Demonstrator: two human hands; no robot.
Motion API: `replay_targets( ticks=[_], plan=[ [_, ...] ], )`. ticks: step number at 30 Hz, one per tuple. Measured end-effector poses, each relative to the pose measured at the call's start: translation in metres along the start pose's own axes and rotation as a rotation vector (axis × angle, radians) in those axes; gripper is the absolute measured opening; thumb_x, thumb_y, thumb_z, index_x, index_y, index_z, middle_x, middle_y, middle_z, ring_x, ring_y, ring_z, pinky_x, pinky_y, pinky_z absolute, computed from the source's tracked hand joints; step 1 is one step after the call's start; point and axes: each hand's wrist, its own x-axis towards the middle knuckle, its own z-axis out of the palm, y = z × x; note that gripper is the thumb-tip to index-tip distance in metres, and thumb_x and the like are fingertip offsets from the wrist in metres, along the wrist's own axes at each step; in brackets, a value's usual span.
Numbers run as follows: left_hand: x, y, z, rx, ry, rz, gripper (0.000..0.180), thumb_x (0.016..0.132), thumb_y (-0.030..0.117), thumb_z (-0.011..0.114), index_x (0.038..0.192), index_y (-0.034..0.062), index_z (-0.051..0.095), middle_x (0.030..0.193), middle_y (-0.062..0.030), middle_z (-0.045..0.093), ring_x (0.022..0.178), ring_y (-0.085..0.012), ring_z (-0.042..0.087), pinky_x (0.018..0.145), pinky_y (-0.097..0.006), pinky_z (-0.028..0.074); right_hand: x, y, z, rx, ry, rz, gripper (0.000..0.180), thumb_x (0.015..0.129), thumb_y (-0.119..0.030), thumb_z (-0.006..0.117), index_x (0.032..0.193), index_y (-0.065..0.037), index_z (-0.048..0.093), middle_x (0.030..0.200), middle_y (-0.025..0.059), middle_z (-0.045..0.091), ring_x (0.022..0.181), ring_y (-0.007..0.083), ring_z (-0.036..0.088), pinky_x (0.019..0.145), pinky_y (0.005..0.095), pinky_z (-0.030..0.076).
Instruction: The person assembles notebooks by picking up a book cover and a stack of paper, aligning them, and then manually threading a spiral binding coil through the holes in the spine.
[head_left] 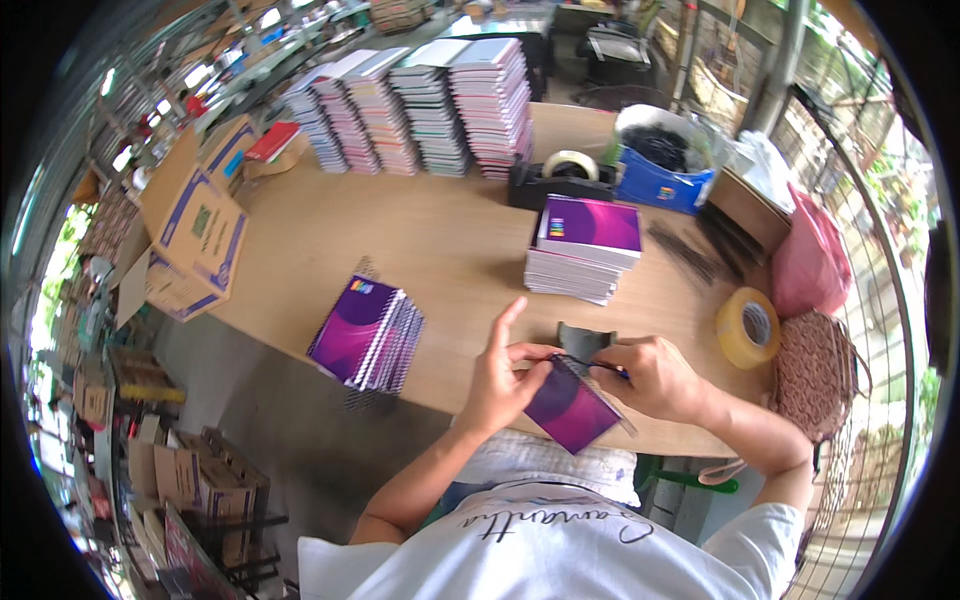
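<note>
My left hand (507, 375) pinches the top corner of a small purple notebook (570, 412) between thumb and fingers, with the index finger pointing up. The notebook is held tilted at the table's near edge, and a thin coil seems to run along its right side. My right hand (650, 378) is closed by that same corner on a small dark tool (617, 372) with a blue part; its exact kind is mostly hidden by the fingers. Just beyond the hands lies a dark grey curved piece (585, 343). A stack of purple notebooks with unbound-looking edges (583, 250) stands farther back.
Spiral-bound purple notebooks (367, 335) are piled at left, near an open carton (195, 240). Tall notebook stacks (490, 110) line the back. A tape dispenser (560, 185), a blue-and-white container (660, 165), black coils (685, 250), a tape roll (747, 328) and a woven bag (815, 375) occupy the right.
</note>
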Motion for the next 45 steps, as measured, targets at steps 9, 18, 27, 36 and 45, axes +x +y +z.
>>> replay_targets(
  ticks=[9,18,27,36,45],
  plan=[
    [-0.057,0.093,-0.135,0.247,0.880,0.454,0.035,0.091,-0.007,0.060,0.125,-0.0033,0.064,0.110,-0.0024,0.061,0.079,-0.0026,0.054,0.069,-0.016,0.047,-0.052,0.066,0.019,-0.025,0.555,0.295,0.023,0.081,-0.005,0.069,0.103,0.000,0.065,0.091,0.0170,0.065,0.082,0.0355,0.065,0.074,0.0387,0.051],
    [-0.075,0.063,-0.186,1.036,0.950,0.100,0.040,0.082,-0.003,0.068,0.119,0.0135,0.072,0.099,-0.0064,0.061,0.087,-0.0170,0.059,0.084,-0.030,0.049,-0.075,0.100,0.097,-0.393,0.535,0.378,0.048,0.072,-0.008,0.075,0.118,-0.003,0.063,0.133,0.0247,0.046,0.118,0.0461,0.047,0.098,0.0526,0.043],
    [-0.050,0.101,-0.096,0.988,0.682,0.675,0.046,0.081,0.006,0.072,0.126,0.0070,0.065,0.133,-0.0166,0.053,0.116,-0.0315,0.054,0.100,-0.041,0.044,-0.030,0.088,0.127,-0.152,0.507,0.182,0.056,0.060,-0.014,0.085,0.115,-0.017,0.073,0.136,0.0229,0.046,0.114,0.0425,0.048,0.096,0.0514,0.047],
    [0.160,0.049,0.032,1.126,-0.231,0.835,0.054,0.070,0.007,0.082,0.122,0.0070,0.067,0.127,-0.0111,0.059,0.109,-0.0306,0.061,0.094,-0.039,0.051,-0.088,0.129,0.079,-0.343,0.519,0.259,0.069,0.055,-0.025,0.089,0.121,-0.022,0.070,0.146,0.0220,0.040,0.128,0.0443,0.041,0.105,0.0522,0.039],
    [0.211,0.056,0.026,1.135,-0.617,0.591,0.046,0.066,0.008,0.083,0.109,-0.0016,0.070,0.106,-0.0164,0.070,0.100,-0.0316,0.066,0.090,-0.038,0.054,-0.086,0.109,0.069,-0.172,0.544,0.277,0.075,0.050,-0.022,0.090,0.122,-0.024,0.070,0.149,0.0186,0.038,0.131,0.0439,0.039,0.106,0.0513,0.041]
  ],
)
